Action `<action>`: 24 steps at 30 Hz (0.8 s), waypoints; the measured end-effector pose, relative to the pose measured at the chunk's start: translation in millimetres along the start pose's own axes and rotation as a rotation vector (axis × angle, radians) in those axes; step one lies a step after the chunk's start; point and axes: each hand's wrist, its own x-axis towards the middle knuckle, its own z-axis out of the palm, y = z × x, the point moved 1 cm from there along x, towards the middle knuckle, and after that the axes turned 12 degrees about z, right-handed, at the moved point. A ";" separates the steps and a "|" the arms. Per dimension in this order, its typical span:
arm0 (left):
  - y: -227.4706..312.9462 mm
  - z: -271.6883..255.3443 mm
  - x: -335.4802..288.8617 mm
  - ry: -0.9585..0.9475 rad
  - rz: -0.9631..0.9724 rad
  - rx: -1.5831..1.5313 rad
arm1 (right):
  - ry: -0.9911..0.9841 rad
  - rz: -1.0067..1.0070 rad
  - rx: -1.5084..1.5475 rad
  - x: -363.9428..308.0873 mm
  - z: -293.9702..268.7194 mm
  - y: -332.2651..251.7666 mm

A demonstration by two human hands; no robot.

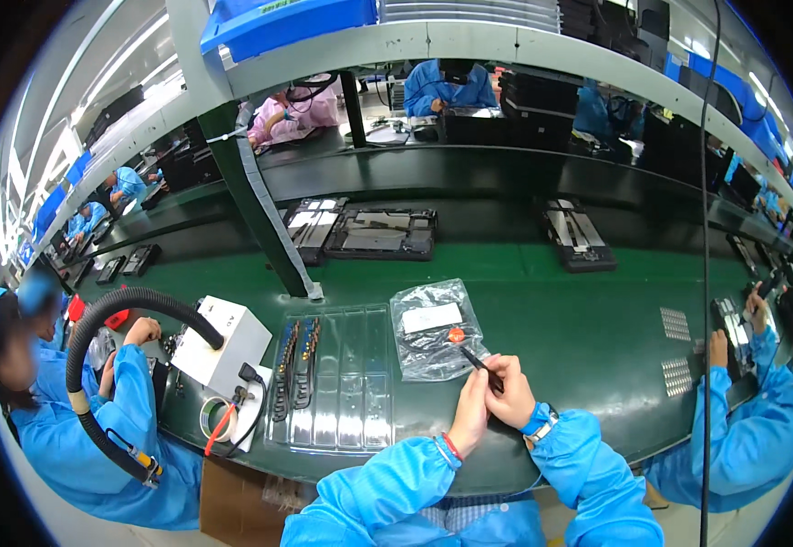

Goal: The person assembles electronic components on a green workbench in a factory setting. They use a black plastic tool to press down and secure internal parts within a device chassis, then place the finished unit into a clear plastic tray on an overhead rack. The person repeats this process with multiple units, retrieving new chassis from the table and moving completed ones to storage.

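Observation:
My right hand is closed round a slim black tool, which looks like tweezers, its tip pointing up and to the left. Right beside it, my left hand has its fingers pressed together against the right fingers; what they hold, if anything, is hidden. Just beyond the tool's tip lies a clear plastic bag with a white label and a round orange-red sticker. To the left of the bag is a clear ribbed tray, with rows of small dark parts in its left slots.
A white box with a black hose and a tape roll stand left. Opened devices lie along the far side. Silver part strips rest at right. A thin cable hangs nearby. Co-workers sit both sides.

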 end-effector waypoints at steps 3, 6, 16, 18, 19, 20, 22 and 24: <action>3.5 2.4 -3.2 0.045 -0.064 -0.054 | -0.035 0.097 -0.038 -2.0 -2.8 -5.4; 3.0 0.8 -2.7 0.036 -0.099 -0.064 | -0.053 0.138 -0.077 -2.5 -2.7 -9.4; -6.6 -5.4 -4.1 0.025 -0.108 -0.002 | -0.122 0.120 -0.280 -0.3 -4.9 -13.5; -7.2 -5.9 -3.3 0.019 -0.111 0.001 | -0.125 0.135 -0.272 -0.6 -5.4 -15.1; -6.6 -5.7 -3.1 0.015 -0.109 0.001 | -0.123 0.144 -0.264 -0.7 -5.2 -14.9; -5.7 -5.1 -3.3 0.012 -0.108 0.001 | -0.120 0.152 -0.256 -0.9 -5.1 -14.7; -5.2 -5.2 -3.6 0.008 -0.106 -0.003 | -0.118 0.156 -0.246 -1.3 -4.8 -13.1; -5.4 -5.3 -3.6 0.007 -0.107 -0.011 | -0.120 0.148 -0.240 -1.3 -4.3 -9.8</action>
